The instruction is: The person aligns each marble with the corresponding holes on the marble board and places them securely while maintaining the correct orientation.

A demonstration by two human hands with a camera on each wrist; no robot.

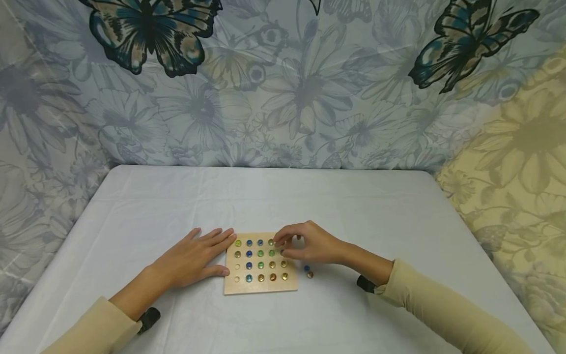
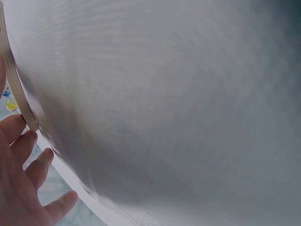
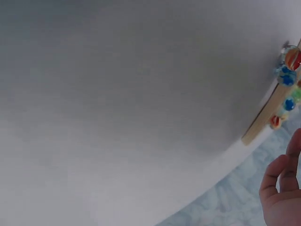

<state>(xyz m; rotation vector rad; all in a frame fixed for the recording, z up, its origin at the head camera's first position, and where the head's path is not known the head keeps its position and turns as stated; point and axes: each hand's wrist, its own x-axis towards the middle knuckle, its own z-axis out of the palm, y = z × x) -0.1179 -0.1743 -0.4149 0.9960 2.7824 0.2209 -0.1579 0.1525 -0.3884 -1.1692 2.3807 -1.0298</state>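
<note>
A pale wooden board with rows of round dips holds glass marbles in blue, green, yellow and amber. Two dips at the lower left show pale and bare. My left hand lies with spread fingers along the left edge, index fingertip and thumb touching the board. Over the upper right corner my right hand is bent, thumb and index finger down among the marbles. Whether they pinch one is hidden. A red-orange marble sits near the board's far end in the right wrist view, close to my fingers.
Right of the board, below my right hand, lie a loose blue marble and an amber marble. A white cloth covers the table. Behind it hangs a flowered fabric with butterflies.
</note>
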